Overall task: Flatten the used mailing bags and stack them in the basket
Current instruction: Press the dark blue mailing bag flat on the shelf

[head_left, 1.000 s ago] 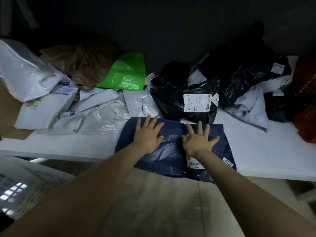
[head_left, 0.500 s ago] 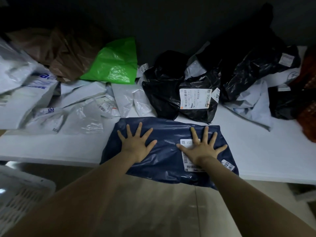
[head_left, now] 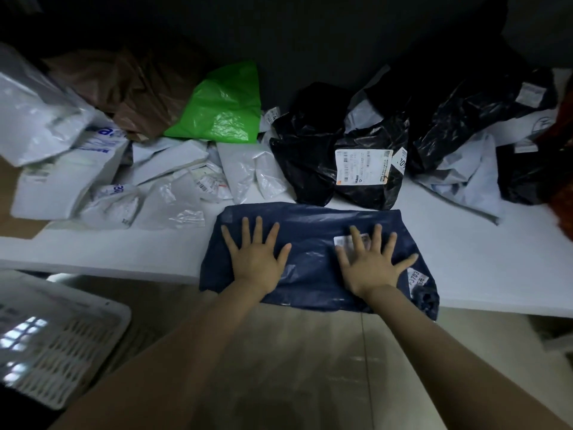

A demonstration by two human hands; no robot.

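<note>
Both palms press flat, fingers splayed, on the navy mailing bag [head_left: 313, 243] overhanging the desk's [head_left: 480, 259] near edge: left hand [head_left: 255, 259] toward its 9 o'clock end, right hand [head_left: 369, 265] toward 3 o'clock. The white basket [head_left: 102, 305] sits at 8 o'clock.

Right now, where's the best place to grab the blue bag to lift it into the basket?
Probably its near edge, coming from the person's side. The blue bag lies flat on the table, so there is little to pinch on top, but that edge hangs past the table's front, letting fingers slip under it.
</note>
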